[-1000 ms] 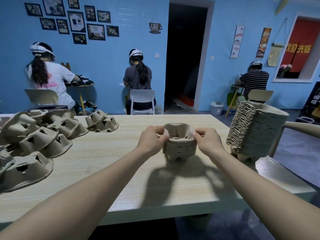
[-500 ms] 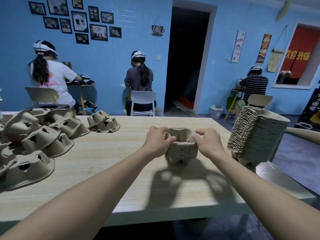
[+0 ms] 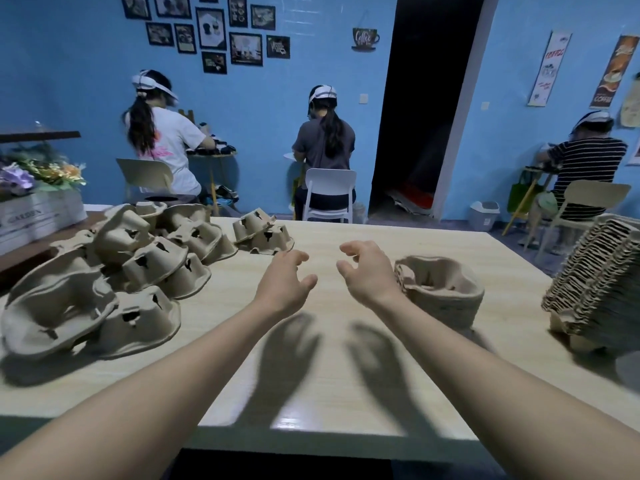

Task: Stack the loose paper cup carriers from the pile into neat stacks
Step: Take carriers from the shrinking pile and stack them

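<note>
Both hands empty, grip wide on each. Left hand (image 3: 285,284) hovers over the counter (image 3: 346,368) centre, fingers loosely curled, holding nothing. Right hand (image 3: 369,273) beside it, same pose, thumb and fingers spread, nothing between them. Hands apart from each other, both casting shadows on the wood nearer the camera.

Short stack of cup carriers (image 3: 441,291) stands upright on the counter just right of the right hand, near it but not touching as far as visible. Tall stack of carriers (image 3: 599,285) at the far right edge of the counter, leaning a bit, cut off by the frame. Loose pile of carriers (image 3: 114,275) on the left side of the counter, jumbled, mostly upside down, some overlapping. A separate pair of carriers (image 3: 263,235) lies upside down just right of the pile, farther back than the left hand.

Background: white planter box (image 3: 38,216) with flowers at far left. Three people sit with backs to the camera at small tables by the blue wall (image 3: 69,81). Framed pictures (image 3: 211,29) on the wall, dark doorway (image 3: 426,98) right of centre, small bin (image 3: 484,215) beside it.
</note>
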A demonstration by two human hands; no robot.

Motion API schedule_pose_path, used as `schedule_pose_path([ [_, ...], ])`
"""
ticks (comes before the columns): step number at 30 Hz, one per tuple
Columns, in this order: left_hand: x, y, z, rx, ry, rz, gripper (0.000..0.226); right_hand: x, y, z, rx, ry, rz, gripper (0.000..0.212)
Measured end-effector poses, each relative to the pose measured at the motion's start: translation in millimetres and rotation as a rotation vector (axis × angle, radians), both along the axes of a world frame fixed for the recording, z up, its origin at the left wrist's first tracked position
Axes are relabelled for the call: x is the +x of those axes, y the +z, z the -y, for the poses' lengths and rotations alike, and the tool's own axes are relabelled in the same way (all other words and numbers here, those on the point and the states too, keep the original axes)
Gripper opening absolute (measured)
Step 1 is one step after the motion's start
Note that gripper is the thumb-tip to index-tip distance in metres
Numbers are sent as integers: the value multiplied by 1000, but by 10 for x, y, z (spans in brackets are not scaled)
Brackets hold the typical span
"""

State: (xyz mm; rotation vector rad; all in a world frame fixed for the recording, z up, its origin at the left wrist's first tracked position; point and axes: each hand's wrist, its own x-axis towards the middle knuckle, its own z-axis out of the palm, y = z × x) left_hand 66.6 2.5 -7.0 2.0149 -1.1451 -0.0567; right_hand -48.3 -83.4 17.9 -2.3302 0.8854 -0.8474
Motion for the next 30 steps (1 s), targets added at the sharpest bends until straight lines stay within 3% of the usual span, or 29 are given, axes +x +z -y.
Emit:
schedule_pose_path([
  [7,563,-255,-53,33,111,-22,41,647,-373,86,55,54,-129,36],
  [15,1051,-523,106,72,164,62,41,980,-690,467,-97,-1,-331,37],
  [24,1458,-495,583,-5,243,156,48,1100,-787,641,-186,31,-366,34],
  [30,1693,-296,994,-36,349,223,41,1106,-791,642,-182,45,-367,35],
])
